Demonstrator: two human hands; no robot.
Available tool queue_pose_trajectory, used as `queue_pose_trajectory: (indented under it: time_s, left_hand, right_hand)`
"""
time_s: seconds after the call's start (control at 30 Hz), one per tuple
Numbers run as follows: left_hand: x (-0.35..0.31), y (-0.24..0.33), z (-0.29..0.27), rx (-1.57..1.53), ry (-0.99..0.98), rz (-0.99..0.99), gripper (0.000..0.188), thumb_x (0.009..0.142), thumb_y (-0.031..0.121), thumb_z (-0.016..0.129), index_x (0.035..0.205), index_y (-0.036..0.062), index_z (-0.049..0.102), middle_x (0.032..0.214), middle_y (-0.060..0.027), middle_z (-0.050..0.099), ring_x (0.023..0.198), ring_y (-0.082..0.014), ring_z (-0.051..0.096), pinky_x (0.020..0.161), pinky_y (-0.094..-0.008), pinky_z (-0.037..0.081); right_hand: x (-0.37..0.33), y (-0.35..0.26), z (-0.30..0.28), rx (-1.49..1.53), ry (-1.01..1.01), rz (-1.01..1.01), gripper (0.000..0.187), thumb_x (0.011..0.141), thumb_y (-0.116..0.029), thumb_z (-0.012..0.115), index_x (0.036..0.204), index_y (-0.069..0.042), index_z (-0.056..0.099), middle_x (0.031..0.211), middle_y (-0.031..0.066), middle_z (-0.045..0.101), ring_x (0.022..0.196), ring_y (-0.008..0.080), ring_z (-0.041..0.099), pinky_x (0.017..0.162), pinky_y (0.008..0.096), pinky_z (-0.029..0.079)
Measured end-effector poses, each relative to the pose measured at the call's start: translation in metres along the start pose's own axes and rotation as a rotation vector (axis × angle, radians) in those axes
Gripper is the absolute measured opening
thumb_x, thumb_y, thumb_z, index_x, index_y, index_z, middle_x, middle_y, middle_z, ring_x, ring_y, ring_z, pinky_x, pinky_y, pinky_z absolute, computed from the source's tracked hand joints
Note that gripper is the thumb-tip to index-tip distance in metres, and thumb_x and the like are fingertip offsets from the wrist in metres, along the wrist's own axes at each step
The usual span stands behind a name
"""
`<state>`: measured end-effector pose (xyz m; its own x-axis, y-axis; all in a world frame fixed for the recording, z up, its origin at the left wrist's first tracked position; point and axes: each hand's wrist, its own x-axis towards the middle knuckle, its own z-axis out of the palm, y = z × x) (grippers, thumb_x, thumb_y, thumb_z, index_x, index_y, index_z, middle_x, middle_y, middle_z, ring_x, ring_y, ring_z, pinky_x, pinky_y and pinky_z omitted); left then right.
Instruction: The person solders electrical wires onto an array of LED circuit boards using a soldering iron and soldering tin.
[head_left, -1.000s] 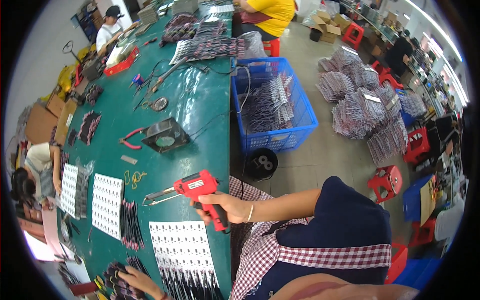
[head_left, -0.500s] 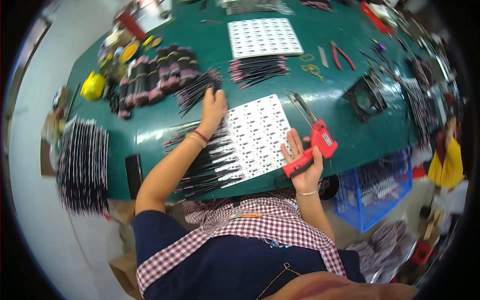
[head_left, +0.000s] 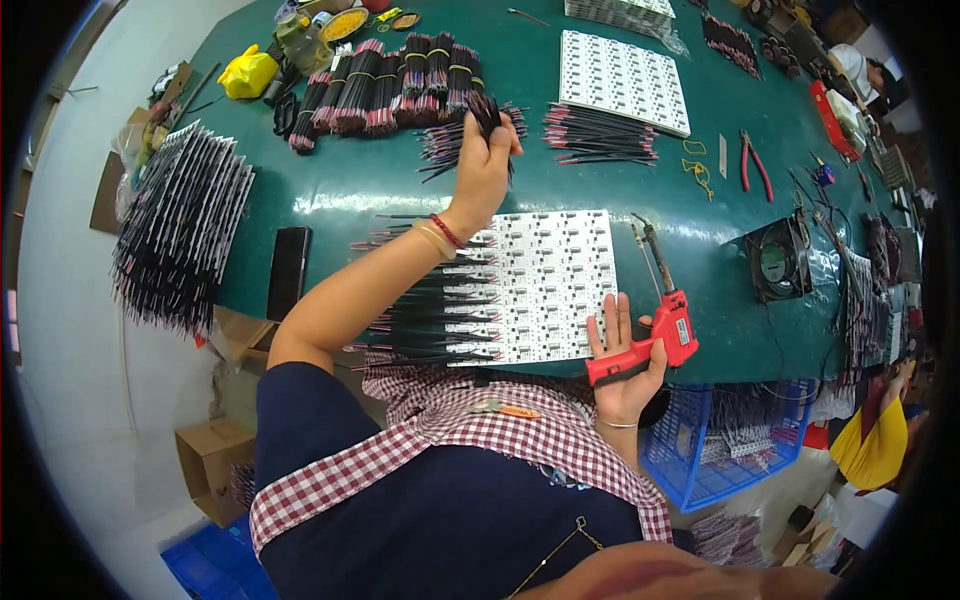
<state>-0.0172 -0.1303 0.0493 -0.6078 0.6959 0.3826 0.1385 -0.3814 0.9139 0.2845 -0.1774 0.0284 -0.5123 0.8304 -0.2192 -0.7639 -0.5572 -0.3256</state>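
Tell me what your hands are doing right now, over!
Left hand shut on a bunch of wires, lifted over the green table. Right hand shut on red soldering gun, beside the white circuit panel. Nothing in the way.

Bright, even light falls from above, leaving soft white glare on the green table (head_left: 330, 190) and only faint shadows. The fisheye view bends straight edges toward a black rim. The centre is sharp, but the far right corner is cramped and perhaps slightly blurred.
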Motion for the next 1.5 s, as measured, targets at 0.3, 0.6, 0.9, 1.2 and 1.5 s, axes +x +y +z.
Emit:
queue_pose_trajectory:
  time_s: [0.3, 0.6, 0.9, 1.2, 1.5]
  left_hand:
    - [-0.004, -0.016, 0.012, -0.049, -0.003, -0.052, 0.012, 0.1, 0.015, 0.043, 0.102, 0.0034, 0.045, 0.085, -0.0041, 0.051, 0.075, -0.0125, 0.053, 0.074, -0.0262, 0.046]
    - [-0.005, -0.008, 0.017, -0.102, 0.001, -0.172, 0.012, 0.098, 0.017, 0.049, 0.099, 0.0051, 0.046, 0.076, 0.0001, 0.051, 0.06, -0.0041, 0.044, 0.051, -0.018, 0.037]
    - [-0.015, 0.027, -0.018, 0.305, -0.339, -0.46, 0.012, 0.085, 0.015, 0.063, 0.084, 0.0046, 0.057, 0.07, 0.0051, 0.05, 0.059, -0.0021, 0.04, 0.051, -0.0204, 0.033]
    - [-0.022, 0.034, -0.052, 0.406, -0.502, -0.727, 0.018, 0.085, 0.017, 0.065, 0.081, 0.0009, 0.06, 0.064, 0.0022, 0.053, 0.059, -0.005, 0.044, 0.055, -0.0236, 0.038]
    - [-0.025, 0.02, -0.041, 0.653, -0.629, -0.559, 0.018, 0.079, 0.012, 0.065, 0.086, -0.0045, 0.061, 0.073, -0.0025, 0.059, 0.07, -0.0069, 0.049, 0.066, -0.0251, 0.045]
  right_hand:
    - [-0.002, -0.001, -0.001, -0.017, -0.006, -0.004, 0.032, 0.088, -0.032, 0.059, 0.112, -0.012, 0.05, 0.142, 0.0204, 0.038, 0.138, 0.0361, 0.025, 0.112, 0.0556, 0.019]
    - [-0.003, -0.002, -0.001, -0.014, -0.025, -0.007, 0.031, 0.089, -0.032, 0.057, 0.113, -0.013, 0.05, 0.144, 0.021, 0.035, 0.139, 0.039, 0.023, 0.112, 0.058, 0.017]
    - [-0.003, -0.013, -0.004, -0.059, -0.003, 0.03, 0.035, 0.087, -0.034, 0.06, 0.113, -0.013, 0.049, 0.141, 0.0201, 0.037, 0.136, 0.0431, 0.027, 0.107, 0.0652, 0.021]
    - [-0.005, -0.023, 0.008, -0.221, 0.148, 0.038, 0.036, 0.093, -0.036, 0.052, 0.116, -0.008, 0.047, 0.121, 0.0173, 0.053, 0.113, 0.0327, 0.055, 0.096, 0.0524, 0.043]
    - [0.006, -0.025, 0.046, -0.699, 0.158, 0.043, 0.034, 0.097, -0.022, 0.047, 0.119, 0.003, 0.049, 0.061, 0.0046, 0.049, 0.044, 0.0089, 0.042, 0.046, 0.0247, 0.038]
